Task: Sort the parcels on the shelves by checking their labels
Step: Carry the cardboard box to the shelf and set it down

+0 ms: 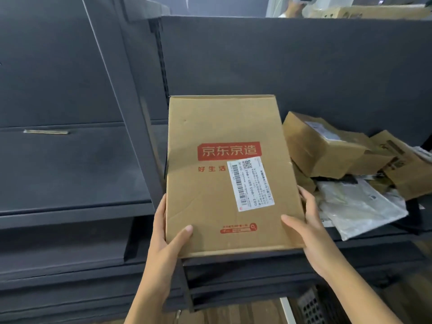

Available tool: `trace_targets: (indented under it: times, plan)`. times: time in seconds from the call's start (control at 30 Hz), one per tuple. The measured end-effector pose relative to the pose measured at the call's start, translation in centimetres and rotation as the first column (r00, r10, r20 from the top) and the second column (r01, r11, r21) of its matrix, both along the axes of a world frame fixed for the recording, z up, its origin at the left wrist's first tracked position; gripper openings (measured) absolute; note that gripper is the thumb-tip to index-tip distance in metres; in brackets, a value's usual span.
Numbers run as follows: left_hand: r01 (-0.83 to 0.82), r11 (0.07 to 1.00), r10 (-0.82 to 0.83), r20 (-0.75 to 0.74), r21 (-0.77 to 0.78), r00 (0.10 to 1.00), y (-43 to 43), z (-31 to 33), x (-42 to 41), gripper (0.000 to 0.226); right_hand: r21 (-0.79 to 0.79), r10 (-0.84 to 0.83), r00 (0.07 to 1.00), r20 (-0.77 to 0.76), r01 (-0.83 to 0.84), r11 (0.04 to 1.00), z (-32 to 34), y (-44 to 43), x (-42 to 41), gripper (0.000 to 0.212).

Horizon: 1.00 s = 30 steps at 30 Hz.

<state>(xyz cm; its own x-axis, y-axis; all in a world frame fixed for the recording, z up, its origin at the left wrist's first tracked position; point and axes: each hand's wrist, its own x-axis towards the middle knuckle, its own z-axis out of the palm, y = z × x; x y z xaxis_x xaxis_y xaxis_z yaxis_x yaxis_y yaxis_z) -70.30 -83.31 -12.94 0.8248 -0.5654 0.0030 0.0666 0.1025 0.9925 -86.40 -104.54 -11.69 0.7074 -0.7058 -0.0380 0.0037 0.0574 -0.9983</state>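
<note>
At the near edge of the shelf (245,260), left of the heaped parcels (327,148), hold level the flat box (222,127) clasped at its near corners by left hand (163,242) and right hand (311,230), label (251,183) up, unhidden by thumbs

The box (224,127) in front of you is plain tan-brown cardboard. It carries a solid red block (228,150) with tan characters, red characters beneath, and a small red strip (238,228) near its lower edge. Its label (251,183) is white with black barcode stripes and a black QR square. You see dark grey shelves (70,160), brown parcels (322,146) and a whitish-grey plastic mailer (364,211).
</note>
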Motion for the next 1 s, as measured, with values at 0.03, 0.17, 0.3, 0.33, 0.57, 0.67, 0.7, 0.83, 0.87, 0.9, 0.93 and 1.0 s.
trace_targets:
  times: [0.03, 0.17, 0.3, 0.33, 0.57, 0.67, 0.7, 0.83, 0.87, 0.9, 0.93, 1.0]
  plan:
    - [0.010, 1.000, -0.010, 0.006, -0.004, 1.000, -0.9, 0.2, 0.9, 0.076, -0.017, -0.015, 1.000, 0.012, 0.015, 1.000, 0.4, -0.5, 0.7, 0.058]
    - [0.061, 0.998, -0.061, 0.029, 0.002, 0.998, -3.4, 0.4, 2.5, 0.085, -0.033, -0.080, 0.996, 0.035, 0.081, 0.996, 0.8, -2.0, 2.2, 0.054]
    - [0.059, 0.998, -0.059, 0.010, 0.026, 0.998, -4.2, 1.0, 2.8, 0.091, -0.030, -0.082, 0.996, 0.037, 0.084, 0.996, 0.8, -3.1, 2.9, 0.050]
    - [0.049, 0.998, -0.050, 0.017, 0.037, 0.999, -4.4, 1.4, 2.7, 0.089, -0.016, -0.080, 0.996, 0.040, 0.081, 0.997, 0.8, -3.5, 3.0, 0.048]
    - [-0.234, 0.937, 0.079, 0.499, 0.257, 0.863, -7.7, 7.3, -0.7, 0.085, 0.338, -0.077, 0.980, 0.182, 0.012, 0.941, -0.2, -6.3, 4.3, 0.043]
    - [-0.292, 0.913, 0.085, 0.567, 0.285, 0.819, -8.9, 8.4, -1.1, 0.087, 0.420, -0.091, 0.972, 0.216, -0.009, 0.908, -0.4, -7.3, 4.9, 0.037]
    - [-0.298, 0.912, 0.088, 0.574, 0.283, 0.814, -9.2, 8.5, -1.0, 0.086, 0.429, -0.081, 0.972, 0.222, -0.023, 0.903, -0.4, -7.6, 5.0, 0.037]
    - [-0.276, 0.929, 0.102, 0.548, 0.245, 0.830, -9.9, 8.2, -0.3, 0.078, 0.392, -0.066, 0.972, 0.226, -0.029, 0.919, -0.1, -8.6, 5.2, 0.038]
    - [-0.252, 0.942, 0.106, 0.521, 0.219, 0.847, -9.9, 7.9, 0.1, 0.073, 0.366, -0.066, 0.970, 0.236, -0.026, 0.930, 0.0, -8.9, 5.3, 0.039]
    - [-0.228, 0.955, 0.116, 0.471, 0.189, 0.875, -9.9, 7.7, 0.6, 0.069, 0.330, -0.057, 0.965, 0.255, -0.031, 0.943, 0.2, -9.1, 5.2, 0.041]
    - [-0.207, 0.966, 0.131, 0.399, 0.153, 0.908, -9.9, 7.4, 1.2, 0.065, 0.284, -0.039, 0.960, 0.279, -0.044, 0.958, 0.6, -9.3, 5.2, 0.043]
    - [-0.177, 0.981, 0.153, 0.247, 0.078, 0.957, -9.7, 6.4, 2.8, 0.055, 0.151, 0.032, 0.953, 0.300, -0.081, 0.985, 1.7, -9.5, 4.8, 0.050]
